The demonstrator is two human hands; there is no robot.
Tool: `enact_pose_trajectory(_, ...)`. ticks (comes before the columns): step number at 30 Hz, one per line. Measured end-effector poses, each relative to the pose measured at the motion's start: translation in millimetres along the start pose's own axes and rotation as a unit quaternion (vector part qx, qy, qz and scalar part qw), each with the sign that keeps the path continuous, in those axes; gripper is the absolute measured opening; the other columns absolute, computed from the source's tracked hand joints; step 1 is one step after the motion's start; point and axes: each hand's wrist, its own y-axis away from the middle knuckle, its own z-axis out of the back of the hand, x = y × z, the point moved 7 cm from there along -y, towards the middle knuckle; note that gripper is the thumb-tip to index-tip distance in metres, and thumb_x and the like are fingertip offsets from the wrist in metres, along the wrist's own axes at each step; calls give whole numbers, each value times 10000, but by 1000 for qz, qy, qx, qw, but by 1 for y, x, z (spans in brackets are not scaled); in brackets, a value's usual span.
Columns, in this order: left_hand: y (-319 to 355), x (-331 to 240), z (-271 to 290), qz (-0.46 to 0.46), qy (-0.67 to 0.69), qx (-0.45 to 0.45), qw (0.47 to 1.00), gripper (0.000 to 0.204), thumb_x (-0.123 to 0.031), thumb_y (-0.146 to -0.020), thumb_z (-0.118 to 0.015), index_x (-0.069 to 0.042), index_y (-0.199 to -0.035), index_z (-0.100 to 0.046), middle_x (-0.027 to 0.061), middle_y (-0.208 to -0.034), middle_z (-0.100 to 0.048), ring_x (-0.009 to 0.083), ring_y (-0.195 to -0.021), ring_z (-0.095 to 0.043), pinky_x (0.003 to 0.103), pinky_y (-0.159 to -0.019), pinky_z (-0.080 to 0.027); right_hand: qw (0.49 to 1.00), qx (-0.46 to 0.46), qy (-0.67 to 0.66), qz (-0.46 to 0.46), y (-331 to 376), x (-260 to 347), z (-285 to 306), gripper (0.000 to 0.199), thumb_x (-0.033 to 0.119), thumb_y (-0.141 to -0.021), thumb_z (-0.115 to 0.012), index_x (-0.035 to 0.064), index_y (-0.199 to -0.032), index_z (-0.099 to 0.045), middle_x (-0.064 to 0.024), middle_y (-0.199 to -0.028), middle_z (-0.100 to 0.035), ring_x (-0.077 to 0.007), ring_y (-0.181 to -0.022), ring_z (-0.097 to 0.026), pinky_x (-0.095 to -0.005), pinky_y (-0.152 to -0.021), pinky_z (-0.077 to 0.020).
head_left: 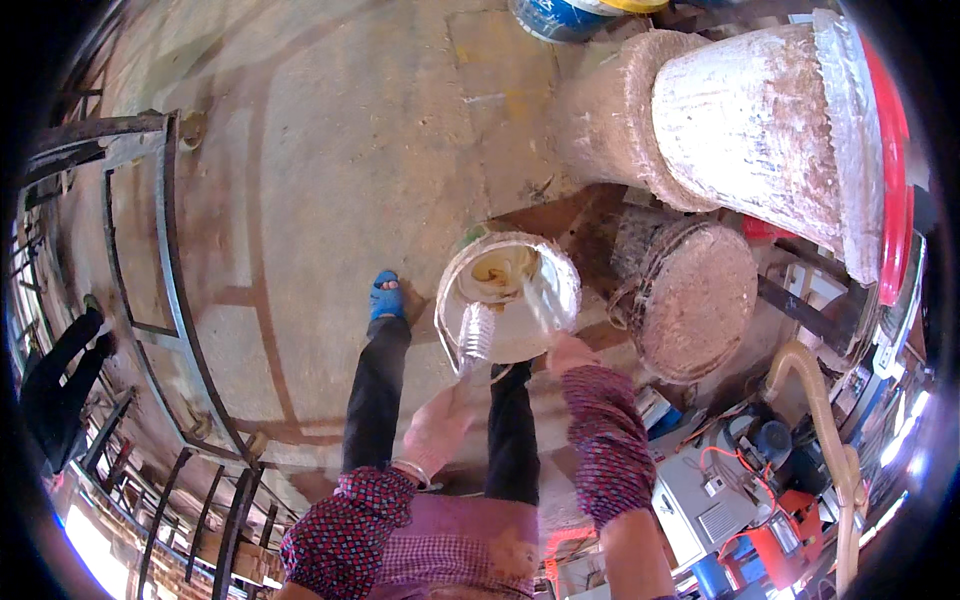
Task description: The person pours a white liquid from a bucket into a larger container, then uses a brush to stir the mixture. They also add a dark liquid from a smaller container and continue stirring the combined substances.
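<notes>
My left hand is closed round the handle of a white brush, whose ridged head rests over the near left rim of a round bucket. My right hand is closed at the bucket's near right rim. From it a pale, flat scraper-like tool reaches into the bucket; it is smeared by motion, so its exact kind is unclear. Inside the bucket lies creamy, yellowish-white paste. White residue coats the bucket's inner wall and rim.
A crusted round drum stands right of the bucket, below a large white-smeared tub. A blue bucket is at the far edge. Metal frames stand left, with another person's legs beyond. Machinery and a hose are at lower right.
</notes>
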Motion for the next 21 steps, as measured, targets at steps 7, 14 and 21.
enact_pose_trajectory(7,19,-21,10,31,-68,2,997,330,-205,-858,-612,-57,-1152,-585,41,-762,-586,117,-637,-574,285,-595,-482,994,39,-67,76,-45,-25,-45,394,272,-914,-495,51,-1235,-551,-222,-1161,-616,-354,-1091,-601,-461,-923,-476)
enact_pose_trajectory(14,15,-22,-8,-20,-78,45,996,316,-205,-863,-612,-50,-1137,-588,39,-743,-585,114,-635,-562,291,-608,-477,996,-27,73,-37,-71,-43,-85,419,323,-929,-443,90,-1263,-540,-234,-1133,-621,-387,-1103,-580,-474,-917,-469)
enact_pose_trajectory(21,27,-30,3,73,-93,70,990,402,-358,-864,-543,-117,-1185,-554,208,-1050,-623,417,-1017,-571,470,-854,-460,993,-27,-105,-40,-47,-68,-30,438,364,-961,-389,81,-1255,-549,-260,-1126,-618,-380,-1125,-578,-491,-926,-462)
